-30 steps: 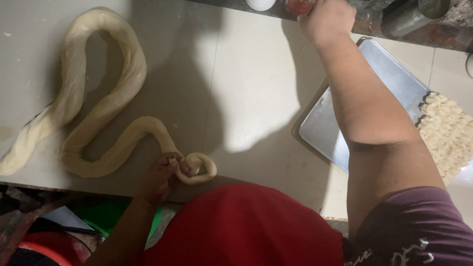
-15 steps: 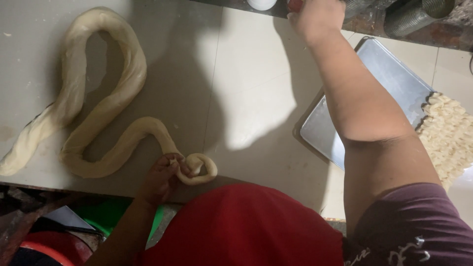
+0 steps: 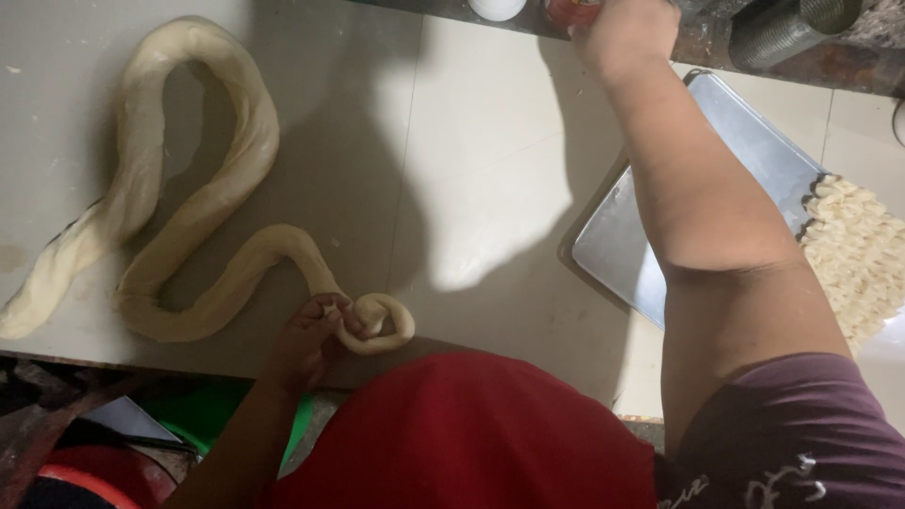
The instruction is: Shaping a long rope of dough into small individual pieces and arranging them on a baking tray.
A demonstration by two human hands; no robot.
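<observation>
The right hand (image 3: 627, 33) has slid a little further toward the top edge of the frame, to a red container (image 3: 570, 11) – whether its fingers close on anything I cannot tell. The left hand (image 3: 316, 330), low and left of centre, stays pinched on the curled end of the long dough rope (image 3: 203, 203) – so shaping seems paused, rope snaking to the upper left

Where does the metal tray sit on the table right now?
In the head view, the metal tray lies on the right, under the outstretched right arm, with shaped dough pieces at its right end.
</observation>
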